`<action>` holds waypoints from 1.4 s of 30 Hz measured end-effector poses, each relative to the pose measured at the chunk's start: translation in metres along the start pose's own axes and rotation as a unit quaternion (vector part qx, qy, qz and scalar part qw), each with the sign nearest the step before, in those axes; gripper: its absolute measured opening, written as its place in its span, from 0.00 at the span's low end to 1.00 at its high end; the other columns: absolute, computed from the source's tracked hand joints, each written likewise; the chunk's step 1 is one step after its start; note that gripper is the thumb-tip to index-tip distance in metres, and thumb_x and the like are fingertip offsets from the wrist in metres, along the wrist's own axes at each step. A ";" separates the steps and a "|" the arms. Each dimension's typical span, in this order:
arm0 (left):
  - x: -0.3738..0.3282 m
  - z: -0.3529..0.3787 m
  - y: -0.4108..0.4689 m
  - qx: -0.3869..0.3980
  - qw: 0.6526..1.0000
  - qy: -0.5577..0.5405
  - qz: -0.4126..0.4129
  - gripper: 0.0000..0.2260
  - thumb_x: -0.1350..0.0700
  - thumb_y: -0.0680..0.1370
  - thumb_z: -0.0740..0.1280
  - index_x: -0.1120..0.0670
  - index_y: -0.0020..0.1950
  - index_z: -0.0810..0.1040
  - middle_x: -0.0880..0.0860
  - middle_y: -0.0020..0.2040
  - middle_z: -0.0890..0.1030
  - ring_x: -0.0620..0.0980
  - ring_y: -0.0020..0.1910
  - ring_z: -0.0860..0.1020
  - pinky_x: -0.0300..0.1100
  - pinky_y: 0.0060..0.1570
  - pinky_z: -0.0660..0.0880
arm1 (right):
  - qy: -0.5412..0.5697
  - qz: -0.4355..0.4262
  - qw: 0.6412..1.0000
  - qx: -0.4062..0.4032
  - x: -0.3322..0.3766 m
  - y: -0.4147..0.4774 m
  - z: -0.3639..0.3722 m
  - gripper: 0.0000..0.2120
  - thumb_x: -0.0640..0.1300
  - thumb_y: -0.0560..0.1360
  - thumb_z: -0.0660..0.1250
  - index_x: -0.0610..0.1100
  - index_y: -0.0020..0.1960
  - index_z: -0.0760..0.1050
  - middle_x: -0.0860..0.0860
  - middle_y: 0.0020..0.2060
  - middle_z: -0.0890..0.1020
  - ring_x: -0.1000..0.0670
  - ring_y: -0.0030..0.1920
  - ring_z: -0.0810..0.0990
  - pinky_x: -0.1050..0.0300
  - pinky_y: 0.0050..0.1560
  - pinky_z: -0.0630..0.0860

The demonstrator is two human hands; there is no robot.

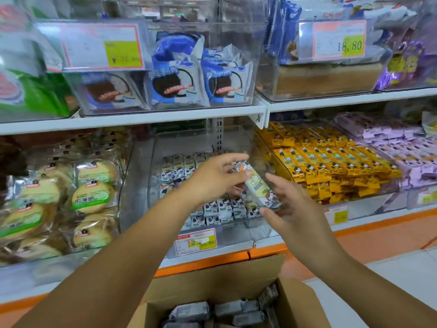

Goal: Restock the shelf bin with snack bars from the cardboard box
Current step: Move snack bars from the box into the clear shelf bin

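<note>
A clear shelf bin (165, 147) on the middle shelf holds rows of white snack bars (224, 209). Above those rows, my left hand (212, 178) pinches one white and green snack bar (256, 185) by its upper end, with the thumb across the wrapper. The bar slants down to the right. My right hand (290, 207) sits just right of the bar's lower end with its fingers spread and relaxed; I cannot tell if they touch the bar. Below, the open cardboard box (236, 275) holds several more wrapped bars (194, 311).
A bin of yellow bars (331, 166) stands to the right, with purple packs (390, 140) beyond it. Round cakes in bags (92, 197) fill the bin on the left. Blue cookie packs (179, 79) sit in the upper bin. A price tag (196, 241) hangs on the bin's front.
</note>
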State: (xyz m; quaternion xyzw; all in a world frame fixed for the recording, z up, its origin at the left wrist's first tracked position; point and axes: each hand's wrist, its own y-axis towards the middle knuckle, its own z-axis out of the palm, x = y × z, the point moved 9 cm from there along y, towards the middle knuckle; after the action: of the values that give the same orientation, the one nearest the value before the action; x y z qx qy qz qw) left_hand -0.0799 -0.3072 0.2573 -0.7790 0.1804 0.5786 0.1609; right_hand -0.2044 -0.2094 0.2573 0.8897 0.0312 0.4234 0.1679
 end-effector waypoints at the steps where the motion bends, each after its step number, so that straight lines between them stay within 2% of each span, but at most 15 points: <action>1: -0.001 -0.007 -0.003 -0.016 0.999 0.050 0.013 0.21 0.53 0.78 0.69 0.46 0.71 0.71 0.52 0.65 0.78 0.45 0.49 0.83 0.38 0.47 0.81 | -0.031 -0.011 0.999 -0.023 0.001 -0.001 -0.001 0.22 0.46 0.75 0.69 0.65 0.62 0.68 0.64 0.52 0.74 0.64 0.49 0.75 0.68 0.44 0.74; 3: -0.008 -0.032 -0.014 -0.089 0.980 0.166 0.056 0.22 0.49 0.79 0.67 0.43 0.73 0.69 0.47 0.66 0.76 0.43 0.57 0.78 0.39 0.52 0.79 | -0.089 -0.017 0.993 -0.075 0.004 -0.001 -0.003 0.16 0.47 0.75 0.69 0.59 0.60 0.75 0.57 0.52 0.79 0.61 0.44 0.77 0.66 0.43 0.73; 6: -0.022 -0.079 -0.048 -0.243 0.905 0.329 0.115 0.21 0.50 0.80 0.65 0.46 0.73 0.69 0.50 0.67 0.74 0.50 0.66 0.71 0.46 0.65 0.68 | -0.171 -0.035 0.977 -0.126 0.005 0.001 0.006 0.13 0.46 0.72 0.73 0.50 0.57 0.81 0.51 0.49 0.84 0.51 0.43 0.82 0.63 0.43 0.73; 9: -0.020 -0.106 -0.082 -0.331 0.855 0.376 0.135 0.21 0.54 0.80 0.65 0.51 0.73 0.69 0.53 0.67 0.73 0.53 0.68 0.67 0.44 0.67 0.62 | -0.224 -0.062 0.960 -0.154 0.007 0.006 0.021 0.13 0.43 0.66 0.78 0.43 0.50 0.83 0.46 0.39 0.85 0.48 0.32 0.83 0.60 0.33 0.78; 13: 0.018 -0.113 -0.099 -0.323 0.882 0.334 0.078 0.26 0.53 0.82 0.61 0.54 0.79 0.58 0.53 0.77 0.61 0.50 0.76 0.58 0.41 0.73 0.55 | -0.269 -0.037 0.952 -0.142 0.005 0.017 0.038 0.14 0.44 0.65 0.79 0.41 0.48 0.83 0.44 0.35 0.85 0.45 0.29 0.82 0.56 0.28 0.77; 16: 0.040 -0.105 -0.105 -0.312 0.908 0.274 0.061 0.29 0.50 0.83 0.57 0.52 0.80 0.49 0.48 0.80 0.53 0.44 0.78 0.51 0.34 0.72 0.49 | -0.286 0.028 0.954 -0.087 -0.003 0.026 0.045 0.16 0.50 0.74 0.70 0.44 0.59 0.80 0.43 0.45 0.85 0.44 0.41 0.84 0.58 0.37 0.75; 19: 0.057 -0.102 -0.107 -0.310 0.922 0.229 0.041 0.29 0.51 0.83 0.57 0.53 0.81 0.47 0.48 0.81 0.52 0.44 0.79 0.51 0.33 0.70 0.49 | -0.267 0.084 0.960 -0.011 -0.013 0.030 0.049 0.19 0.52 0.78 0.64 0.47 0.66 0.74 0.44 0.53 0.83 0.45 0.50 0.82 0.59 0.42 0.72; 22: 0.073 -0.100 -0.108 -0.294 0.934 0.204 0.004 0.29 0.51 0.83 0.56 0.53 0.81 0.47 0.49 0.80 0.57 0.45 0.77 0.58 0.30 0.64 0.55 | -0.225 0.102 0.968 0.044 -0.014 0.031 0.052 0.19 0.49 0.78 0.65 0.47 0.68 0.73 0.44 0.54 0.82 0.46 0.46 0.80 0.58 0.43 0.73; 25: 0.077 -0.097 -0.109 -0.279 0.942 0.185 0.007 0.25 0.53 0.83 0.56 0.49 0.80 0.54 0.53 0.57 0.81 0.45 0.47 0.79 0.26 0.42 0.68 | -0.215 0.121 0.966 0.077 -0.020 0.034 0.053 0.18 0.47 0.78 0.65 0.48 0.68 0.72 0.45 0.53 0.82 0.50 0.38 0.75 0.61 0.40 0.68; 28: 0.075 -0.096 -0.111 -0.278 0.944 0.175 0.038 0.20 0.55 0.83 0.57 0.46 0.75 0.62 0.53 0.44 0.81 0.46 0.34 0.75 0.26 0.36 0.69 | -0.221 0.124 0.963 0.094 -0.022 0.037 0.053 0.18 0.45 0.78 0.65 0.48 0.67 0.72 0.46 0.55 0.82 0.52 0.36 0.75 0.61 0.39 0.70; 32: 0.071 -0.091 -0.118 -0.278 0.943 0.172 0.055 0.20 0.54 0.83 0.57 0.43 0.75 0.60 0.43 0.47 0.80 0.42 0.39 0.76 0.24 0.36 0.69 | -0.222 0.123 0.962 0.101 -0.021 0.036 0.052 0.19 0.44 0.78 0.65 0.48 0.68 0.70 0.45 0.55 0.81 0.53 0.33 0.75 0.62 0.31 0.67; 35: 0.071 -0.083 -0.127 -0.265 0.949 0.163 0.061 0.20 0.52 0.83 0.58 0.41 0.75 0.60 0.33 0.58 0.74 0.34 0.54 0.73 0.23 0.50 0.68 | -0.162 0.056 0.985 0.016 -0.006 0.017 0.035 0.18 0.43 0.78 0.64 0.48 0.67 0.71 0.51 0.60 0.79 0.51 0.53 0.78 0.61 0.48 0.72; 37: 0.082 -0.080 -0.135 -0.271 0.951 0.138 0.056 0.22 0.49 0.83 0.59 0.42 0.77 0.60 0.39 0.68 0.73 0.38 0.66 0.71 0.39 0.65 0.70 | -0.064 0.015 0.995 -0.072 0.001 -0.012 0.021 0.14 0.41 0.78 0.63 0.51 0.63 0.74 0.57 0.54 0.79 0.56 0.54 0.77 0.61 0.53 0.74; 39: 0.101 -0.072 -0.155 -0.326 0.941 0.091 0.030 0.24 0.49 0.82 0.60 0.45 0.78 0.59 0.45 0.73 0.69 0.43 0.72 0.68 0.49 0.71 0.67 | 0.033 -0.005 0.990 -0.139 -0.001 -0.048 0.015 0.13 0.39 0.78 0.63 0.56 0.55 0.75 0.59 0.48 0.79 0.60 0.47 0.77 0.67 0.47 0.73; 42: 0.131 -0.046 -0.202 -0.424 0.902 0.073 0.031 0.20 0.53 0.82 0.61 0.47 0.73 0.64 0.46 0.65 0.71 0.45 0.65 0.72 0.46 0.66 0.71 | 0.060 0.044 0.992 -0.103 -0.042 -0.093 0.048 0.11 0.42 0.78 0.63 0.59 0.51 0.73 0.59 0.45 0.78 0.59 0.44 0.76 0.68 0.44 0.72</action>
State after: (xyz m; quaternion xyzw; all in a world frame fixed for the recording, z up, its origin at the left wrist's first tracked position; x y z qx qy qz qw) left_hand 0.0882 -0.1620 0.1530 -0.8078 -0.0471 0.5464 -0.2162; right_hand -0.1868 -0.1434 0.1683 0.8411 -0.0415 0.4839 0.2379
